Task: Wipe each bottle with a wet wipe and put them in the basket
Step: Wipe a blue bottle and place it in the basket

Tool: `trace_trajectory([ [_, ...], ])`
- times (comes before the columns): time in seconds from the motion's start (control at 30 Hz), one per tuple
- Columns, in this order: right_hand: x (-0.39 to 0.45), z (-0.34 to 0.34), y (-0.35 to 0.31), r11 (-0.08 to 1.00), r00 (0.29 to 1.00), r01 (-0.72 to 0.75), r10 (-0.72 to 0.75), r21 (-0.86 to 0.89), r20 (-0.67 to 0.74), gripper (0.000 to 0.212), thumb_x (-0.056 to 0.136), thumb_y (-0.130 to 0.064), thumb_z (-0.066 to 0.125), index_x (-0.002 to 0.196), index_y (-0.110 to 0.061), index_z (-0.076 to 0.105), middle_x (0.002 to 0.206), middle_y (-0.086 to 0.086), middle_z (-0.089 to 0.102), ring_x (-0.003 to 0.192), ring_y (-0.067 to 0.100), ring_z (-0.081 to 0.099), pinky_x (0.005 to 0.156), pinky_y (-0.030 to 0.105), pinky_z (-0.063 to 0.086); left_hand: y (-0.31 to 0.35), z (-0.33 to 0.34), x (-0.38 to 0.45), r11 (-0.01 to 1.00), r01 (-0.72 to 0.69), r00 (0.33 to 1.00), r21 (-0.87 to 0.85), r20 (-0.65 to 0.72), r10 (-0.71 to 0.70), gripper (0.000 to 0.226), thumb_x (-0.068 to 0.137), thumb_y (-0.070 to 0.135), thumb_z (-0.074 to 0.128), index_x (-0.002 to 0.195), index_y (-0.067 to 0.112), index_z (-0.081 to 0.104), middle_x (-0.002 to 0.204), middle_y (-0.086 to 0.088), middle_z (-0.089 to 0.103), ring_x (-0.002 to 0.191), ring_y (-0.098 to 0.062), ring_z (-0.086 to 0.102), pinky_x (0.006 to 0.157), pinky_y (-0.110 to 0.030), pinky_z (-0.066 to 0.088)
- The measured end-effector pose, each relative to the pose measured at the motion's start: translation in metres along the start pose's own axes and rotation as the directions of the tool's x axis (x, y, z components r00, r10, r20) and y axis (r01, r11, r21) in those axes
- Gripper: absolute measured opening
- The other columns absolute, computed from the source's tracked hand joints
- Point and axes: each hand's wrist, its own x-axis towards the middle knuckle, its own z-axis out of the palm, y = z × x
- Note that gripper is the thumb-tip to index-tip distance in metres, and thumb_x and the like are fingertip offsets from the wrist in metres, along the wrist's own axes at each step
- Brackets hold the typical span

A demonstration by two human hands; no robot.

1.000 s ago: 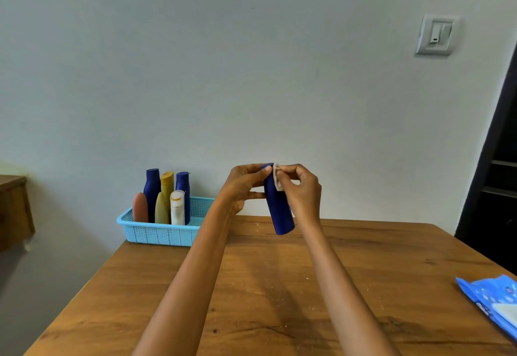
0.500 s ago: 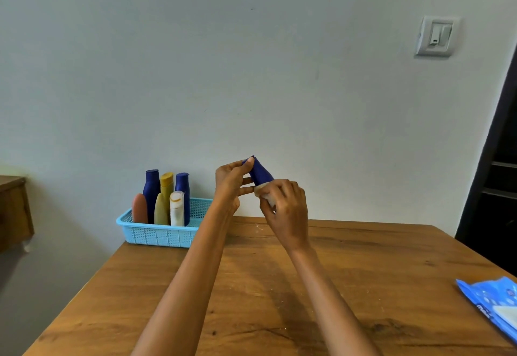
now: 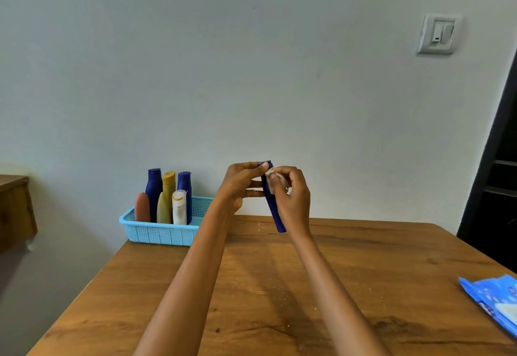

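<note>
basket [image 3: 159, 234] far-left on table [image 3: 251, 299], bottles [image 3: 167, 199] inside; wipes pack [image 3: 495, 302] at right edge.

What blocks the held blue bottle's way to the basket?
Nothing visible does. The blue bottle is held above the table; the basket's right half is free, with six bottles crowded at its left.

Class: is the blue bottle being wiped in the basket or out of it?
Out. Both hands hold the bottle above the table, apart from the basket.
</note>
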Motion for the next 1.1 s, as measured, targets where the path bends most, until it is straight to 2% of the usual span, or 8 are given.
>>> trace_trajectory([
  [0.07, 0.001, -0.002, 0.005, 0.995, 0.994, -0.09, 0.087, 0.036, 0.064, 0.02, 0.094, -0.029, 0.053, 0.11, -0.016, 0.055, 0.105, -0.007, 0.062, 0.092, 0.008, 0.059, 0.065, 0.008, 0.046, 0.002, -0.001, 0.0, 1.0, -0.006, 1.0, -0.021, -0.022, 0.006, 0.016, 0.085, 0.02, 0.069, 0.097, 0.009, 0.068, 0.079, -0.003, 0.073, 0.071, -0.019, 0.072, 0.056, -0.029, 0.056],
  [0.17, -0.002, -0.007, 0.017, 0.994, 0.982, -0.109, 0.112, -0.026, 0.151, 0.025, 0.094, -0.033, 0.051, 0.115, -0.02, 0.051, 0.109, -0.012, 0.059, 0.094, 0.007, 0.058, 0.063, 0.01, 0.049, 0.002, -0.003, 0.002, 0.997, -0.045, 0.99, -0.069, -0.14, 0.035, 0.018, 0.084, 0.017, 0.069, 0.099, 0.01, 0.065, 0.083, -0.004, 0.072, 0.073, -0.019, 0.071, 0.056, -0.03, 0.057],
  [0.37, -0.01, -0.005, 0.034, 0.933, 0.921, -0.36, 0.353, 0.015, 0.166, 0.025, 0.096, -0.033, 0.049, 0.115, -0.018, 0.052, 0.109, -0.005, 0.059, 0.1, 0.015, 0.059, 0.062, 0.011, 0.048, -0.001, -0.006, 0.002, 0.979, -0.122, 0.94, -0.165, -0.337, 0.06, 0.016, 0.085, 0.015, 0.067, 0.098, 0.013, 0.058, 0.087, -0.003, 0.066, 0.078, -0.019, 0.066, 0.052, -0.025, 0.057],
  [0.5, -0.009, -0.005, 0.031, 0.711, 0.759, -0.651, 0.613, 0.266, 0.219, 0.03, 0.095, -0.033, 0.052, 0.119, -0.014, 0.054, 0.116, 0.007, 0.061, 0.102, 0.02, 0.061, 0.07, 0.021, 0.052, 0.001, -0.002, 0.002, 0.972, -0.163, 0.911, -0.168, -0.404, 0.082, 0.02, 0.085, 0.014, 0.067, 0.103, 0.011, 0.058, 0.088, -0.003, 0.066, 0.081, -0.02, 0.066, 0.051, -0.023, 0.056],
  [0.6, -0.007, -0.006, 0.026, 0.5, 0.629, -0.762, 0.722, 0.411, 0.288, 0.032, 0.092, -0.036, 0.057, 0.115, -0.014, 0.057, 0.111, 0.008, 0.063, 0.1, 0.022, 0.062, 0.079, 0.031, 0.052, -0.001, 0.007, 0.001, 0.974, -0.205, 0.884, -0.101, -0.446, 0.14, 0.026, 0.085, 0.012, 0.068, 0.108, 0.009, 0.059, 0.097, -0.006, 0.066, 0.089, -0.02, 0.065, 0.056, -0.023, 0.057],
  [0.83, -0.007, -0.009, 0.029, 0.345, 0.46, -0.865, 0.835, 0.364, 0.302, 0.032, 0.092, -0.034, 0.057, 0.112, -0.009, 0.059, 0.109, 0.008, 0.067, 0.094, 0.018, 0.062, 0.08, 0.032, 0.048, -0.009, 0.027, -0.002, 0.962, -0.271, 0.827, 0.034, -0.503, 0.251, 0.02, 0.082, 0.013, 0.071, 0.096, 0.023, 0.061, 0.103, -0.006, 0.068, 0.091, -0.017, 0.065, 0.077, -0.041, 0.058],
  [0.97, -0.011, -0.009, 0.032, 0.319, 0.422, -0.898, 0.822, 0.304, 0.382, 0.045, 0.086, -0.048, 0.059, 0.108, -0.009, 0.065, 0.1, 0.003, 0.071, 0.091, 0.018, 0.062, 0.079, 0.032, 0.049, -0.008, 0.029, -0.003, 0.948, -0.299, 0.806, 0.108, -0.504, 0.311, 0.022, 0.082, 0.015, 0.071, 0.099, 0.024, 0.06, 0.101, -0.001, 0.068, 0.091, -0.017, 0.065, 0.082, -0.044, 0.057],
  [1.1, -0.01, -0.011, 0.03, 0.236, 0.386, -0.901, 0.82, 0.364, 0.422, 0.04, 0.085, -0.042, 0.063, 0.104, -0.008, 0.064, 0.092, 0.004, 0.07, 0.084, 0.018, 0.061, 0.077, 0.032, 0.049, -0.007, 0.031, -0.005, 0.949, -0.297, 0.807, 0.104, -0.503, 0.308, 0.021, 0.082, 0.014, 0.071, 0.099, 0.023, 0.061, 0.101, -0.002, 0.068, 0.091, -0.019, 0.066, 0.082, -0.046, 0.056],
])
